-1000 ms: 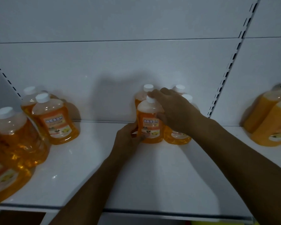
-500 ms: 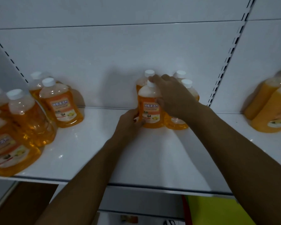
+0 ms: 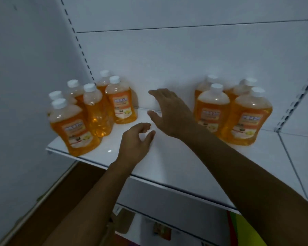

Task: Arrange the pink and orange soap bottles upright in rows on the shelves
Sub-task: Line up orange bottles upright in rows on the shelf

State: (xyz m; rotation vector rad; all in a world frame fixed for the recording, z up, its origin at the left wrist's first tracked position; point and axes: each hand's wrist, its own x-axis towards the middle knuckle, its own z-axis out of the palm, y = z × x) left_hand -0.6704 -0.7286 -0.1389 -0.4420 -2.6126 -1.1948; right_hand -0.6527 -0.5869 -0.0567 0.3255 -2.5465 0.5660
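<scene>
Both my hands have come off the four-bottle group [image 3: 233,110]; left hand [image 3: 135,144] loosely curled, right hand [image 3: 171,110] spread, both empty, left of that group above the shelf [image 3: 167,166].

Orange soap bottles [image 3: 213,110] stand upright in two clusters on shelf [image 3: 167,167].

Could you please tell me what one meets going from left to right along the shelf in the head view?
Left cluster of orange soap bottles → left hand → right hand → right group of four orange soap bottles → slotted shelf upright.
</scene>
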